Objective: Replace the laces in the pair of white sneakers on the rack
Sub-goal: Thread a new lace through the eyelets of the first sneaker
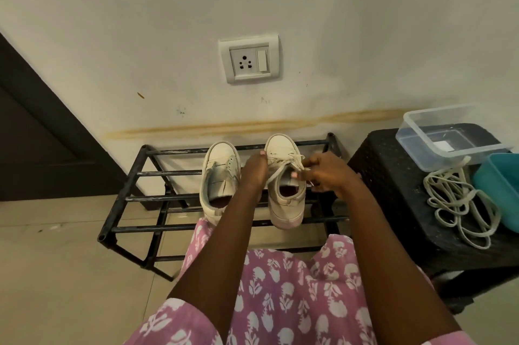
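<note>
Two white sneakers stand side by side on the black metal rack (134, 173), toes toward the wall. The left sneaker (217, 176) shows no lace. The right sneaker (283, 184) still carries a white lace (286, 163) across its eyelets. My left hand (254, 170) rests against the right sneaker's left side, fingers lying on its upper. My right hand (323, 173) pinches the lace at the sneaker's right side. A loose pile of off-white laces (460, 201) lies on the black stool (393, 190) to the right.
A clear plastic box (438, 134) and a teal container (500, 190) sit on the stool beside the loose laces. A wall socket (250, 59) is above the rack. A dark door (36, 134) stands at left. My lap in pink floral cloth (280, 288) fills the foreground.
</note>
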